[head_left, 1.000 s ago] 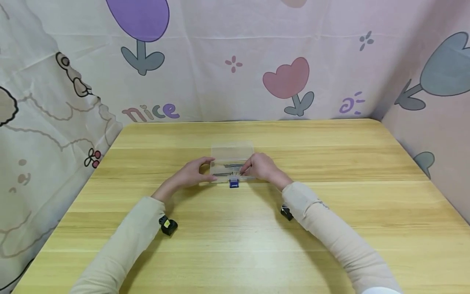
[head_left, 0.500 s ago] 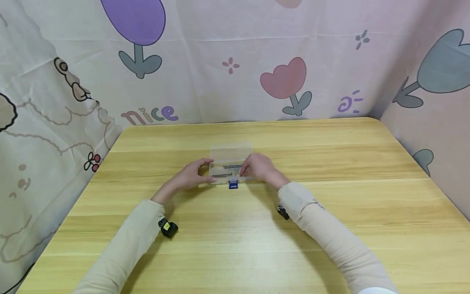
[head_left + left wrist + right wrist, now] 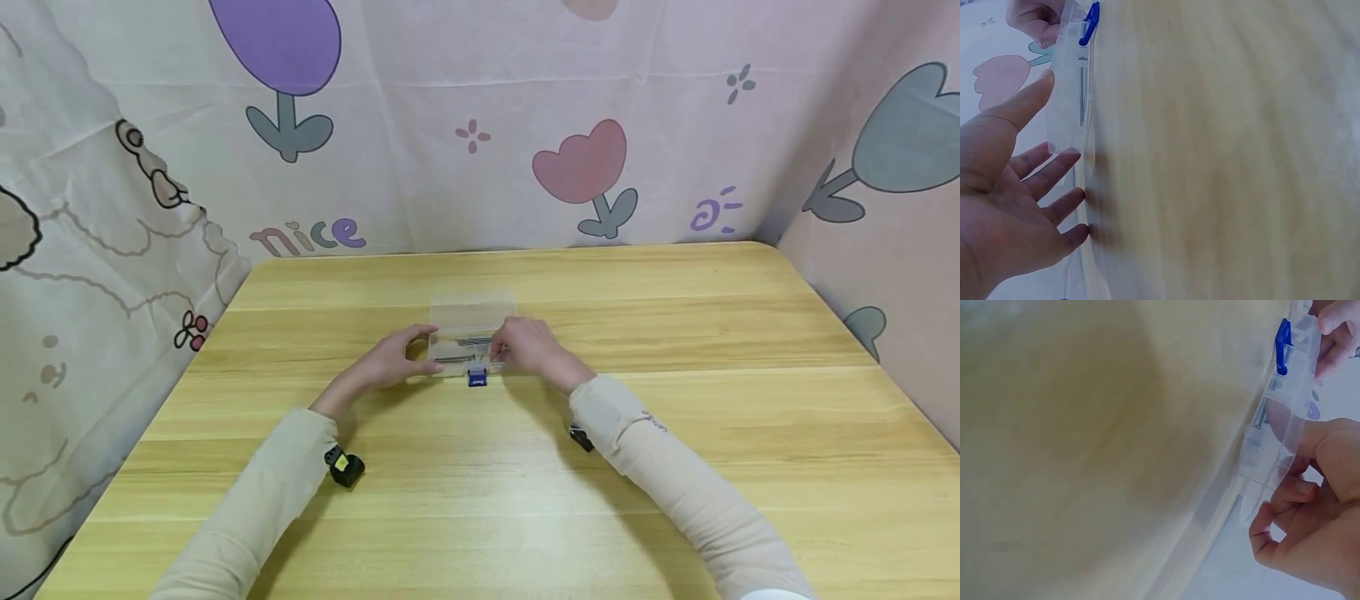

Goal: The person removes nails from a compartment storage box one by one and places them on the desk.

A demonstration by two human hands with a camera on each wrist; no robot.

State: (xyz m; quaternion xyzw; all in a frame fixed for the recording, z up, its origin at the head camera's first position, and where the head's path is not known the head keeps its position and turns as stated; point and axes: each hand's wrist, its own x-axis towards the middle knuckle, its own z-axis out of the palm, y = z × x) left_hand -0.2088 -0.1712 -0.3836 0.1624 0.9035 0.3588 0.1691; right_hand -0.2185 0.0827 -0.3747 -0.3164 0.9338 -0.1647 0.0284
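Observation:
A clear plastic organizer box [image 3: 453,368] with a blue clasp [image 3: 477,377] lies with its lid raised, long thin metal pieces [image 3: 454,358] in its compartments. At its left end, my left hand [image 3: 395,357] holds it with the thumb at the front corner and fingertips along the back. The right hand [image 3: 529,343] reaches into the box's right part with bent fingers. Through the clear wall in the right wrist view, the thumb shows beside a slanted screw-like piece [image 3: 1261,417]; I cannot tell whether the fingers pinch it.
The box stands on a wood-grain table [image 3: 480,483], towards its far edge. Behind and beside the table hangs a printed cloth [image 3: 420,183]. Each sleeved wrist carries a small black camera, such as the left camera [image 3: 347,469].
The right fingertips shift slightly inside the box. The left hand keeps its place at the left end, and the whole head view moves a little.

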